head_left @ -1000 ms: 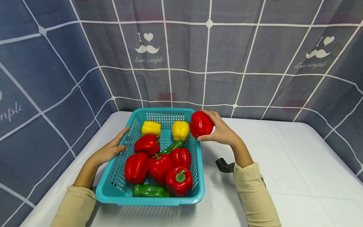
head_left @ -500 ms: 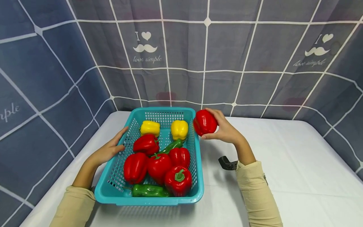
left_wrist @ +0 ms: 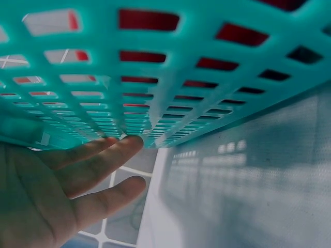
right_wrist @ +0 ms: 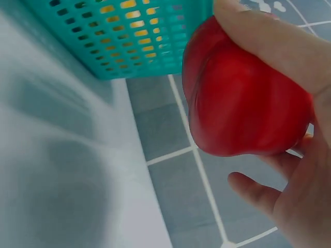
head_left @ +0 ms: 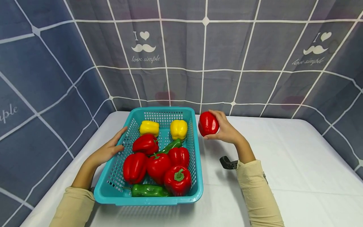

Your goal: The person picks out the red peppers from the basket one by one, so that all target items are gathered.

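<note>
Right hand (head_left: 224, 130): we grip a red pepper (head_left: 208, 124) right of the basket (head_left: 147, 200).
Left hand (head_left: 105, 152): spread against its left rim (head_left: 107, 168).

A left hand (left_wrist: 57, 191) lies just beside a slotted teal basket (left_wrist: 194, 37), fingers (left_wrist: 101, 166) extended; red patches (left_wrist: 147, 20) show through the basket's slots (left_wrist: 305, 54), a white table (left_wrist: 248, 175) beside it, gridded cloth (left_wrist: 124, 222) beyond it.

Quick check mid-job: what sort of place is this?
Probably a makeshift tabletop work booth rather than a real kitchen: a white tabletop, a printed grid-pattern curtain along three sides, and a blue-green basket of peppers.
</note>
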`<state>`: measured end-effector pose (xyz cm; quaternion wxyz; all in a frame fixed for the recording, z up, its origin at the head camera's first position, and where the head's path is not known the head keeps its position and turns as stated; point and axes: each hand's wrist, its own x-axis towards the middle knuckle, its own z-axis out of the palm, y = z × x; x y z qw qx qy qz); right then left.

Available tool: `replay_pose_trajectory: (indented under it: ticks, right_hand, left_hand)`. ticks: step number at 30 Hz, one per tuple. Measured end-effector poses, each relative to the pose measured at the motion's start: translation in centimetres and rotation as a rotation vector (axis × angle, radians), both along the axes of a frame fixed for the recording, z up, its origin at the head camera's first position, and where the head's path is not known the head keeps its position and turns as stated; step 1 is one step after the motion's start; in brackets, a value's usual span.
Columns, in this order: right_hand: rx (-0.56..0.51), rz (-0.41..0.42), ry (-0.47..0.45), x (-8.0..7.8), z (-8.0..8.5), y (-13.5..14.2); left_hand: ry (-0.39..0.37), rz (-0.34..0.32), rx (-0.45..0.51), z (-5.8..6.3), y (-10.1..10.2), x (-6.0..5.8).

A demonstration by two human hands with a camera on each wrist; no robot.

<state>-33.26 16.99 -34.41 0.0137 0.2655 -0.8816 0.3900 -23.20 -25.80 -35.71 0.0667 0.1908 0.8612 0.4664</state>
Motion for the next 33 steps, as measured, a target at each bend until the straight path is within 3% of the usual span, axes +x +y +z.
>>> replay_pose_trajectory:
  ticks: [14, 23, 33]
  right_hand:
    - [0.032, -0.015, -0.097, -1.0, -2.1, 0.3]
    - [0.114, -0.007, -0.165, -1.3, -3.5, 0.3]
    - [0.137, 0.005, -0.162, -1.4, -4.2, 0.2]
  left_hand:
    - [-0.006, 0.013, 0.013, 0.1, 0.1, 0.1]
    - [-0.005, 0.012, 0.029, 0.0, 0.2, 0.1]
    - [0.006, 0.016, 0.025, -0.3, 0.1, -0.1]
